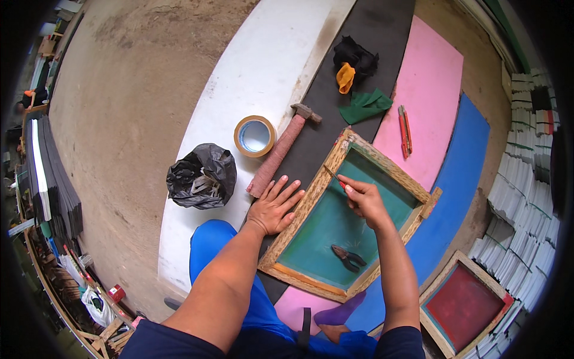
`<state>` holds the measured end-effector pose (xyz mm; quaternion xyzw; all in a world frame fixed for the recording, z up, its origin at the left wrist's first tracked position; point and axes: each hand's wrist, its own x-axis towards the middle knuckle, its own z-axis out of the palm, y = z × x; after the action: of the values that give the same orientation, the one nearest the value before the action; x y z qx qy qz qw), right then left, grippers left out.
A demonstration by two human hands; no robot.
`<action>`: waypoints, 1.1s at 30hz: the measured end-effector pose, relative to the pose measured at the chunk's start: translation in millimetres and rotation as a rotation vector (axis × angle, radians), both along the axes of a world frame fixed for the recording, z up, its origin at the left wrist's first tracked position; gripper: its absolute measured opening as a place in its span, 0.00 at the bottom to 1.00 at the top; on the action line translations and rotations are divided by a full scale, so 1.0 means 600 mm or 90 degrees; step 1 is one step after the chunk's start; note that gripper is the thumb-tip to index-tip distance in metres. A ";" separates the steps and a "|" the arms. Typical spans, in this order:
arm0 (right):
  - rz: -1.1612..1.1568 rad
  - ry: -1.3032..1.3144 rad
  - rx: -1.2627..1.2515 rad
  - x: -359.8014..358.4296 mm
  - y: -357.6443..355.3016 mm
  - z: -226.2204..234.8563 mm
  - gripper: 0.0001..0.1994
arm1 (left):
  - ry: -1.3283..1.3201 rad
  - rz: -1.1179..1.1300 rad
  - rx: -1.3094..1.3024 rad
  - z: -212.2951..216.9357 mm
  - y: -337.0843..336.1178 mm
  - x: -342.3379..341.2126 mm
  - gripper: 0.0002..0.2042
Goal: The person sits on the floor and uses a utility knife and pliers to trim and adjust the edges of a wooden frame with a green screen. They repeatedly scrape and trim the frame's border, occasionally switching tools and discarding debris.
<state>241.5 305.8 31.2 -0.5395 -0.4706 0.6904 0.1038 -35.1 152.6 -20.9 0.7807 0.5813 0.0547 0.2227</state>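
A wooden screen-printing frame (321,191) with green mesh lies tilted in front of me. My right hand (366,202) is closed round the red handle of a thin screwdriver (341,183). Its metal tip reaches the left wooden rail, near the upper part. My left hand (275,206) lies flat with fingers spread, on the black sheet and against the frame's left side. Pliers (348,258) with dark handles rest on the mesh among small bits, probably staples. A hammer (277,152) with a wrapped reddish handle lies just beyond my left hand.
A roll of brown tape (255,136) and a black plastic bag (203,176) stand on the white sheet (239,78). Dark cloth (357,57), green cloth (366,106) and a red box cutter (405,133) lie farther off. A red-mesh frame (463,305) and stacked bundles (523,191) are at right.
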 end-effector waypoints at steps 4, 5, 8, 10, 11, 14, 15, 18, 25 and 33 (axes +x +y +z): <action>-0.022 -0.015 -0.074 -0.003 -0.008 0.041 0.18 | 0.003 -0.004 0.004 -0.002 0.000 0.003 0.33; 0.008 -0.047 0.041 0.003 -0.025 0.026 0.18 | 0.001 -0.004 0.002 -0.001 0.000 0.003 0.33; 0.102 -0.266 0.513 -0.002 -0.062 0.034 0.17 | -0.001 0.000 0.012 -0.003 0.001 0.001 0.32; 0.129 -0.396 0.575 -0.023 -0.072 0.057 0.17 | -0.005 0.002 0.012 -0.003 0.001 0.002 0.32; 0.140 -0.414 0.582 -0.026 -0.076 0.056 0.17 | -0.008 0.004 0.007 -0.003 0.000 0.003 0.32; 0.159 -0.458 0.608 -0.035 -0.083 0.056 0.18 | 0.014 -0.002 -0.001 -0.002 0.000 0.002 0.32; 0.162 -0.470 0.614 -0.036 -0.085 0.058 0.18 | 0.023 -0.006 -0.006 -0.001 0.000 0.003 0.33; 0.167 -0.486 0.611 -0.040 -0.084 0.064 0.18 | 0.021 -0.004 -0.011 0.003 0.003 0.001 0.33; 0.218 -0.520 0.578 -0.048 -0.076 0.082 0.18 | 0.006 0.002 0.009 -0.001 0.001 0.002 0.32; 0.201 -0.491 0.566 -0.046 -0.079 0.077 0.17 | -0.009 -0.001 0.012 -0.003 0.002 0.001 0.32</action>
<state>213.8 258.3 77.2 -0.5794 -0.7918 0.1896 0.0372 -34.6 154.0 -22.5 0.7826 0.5788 0.0655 0.2198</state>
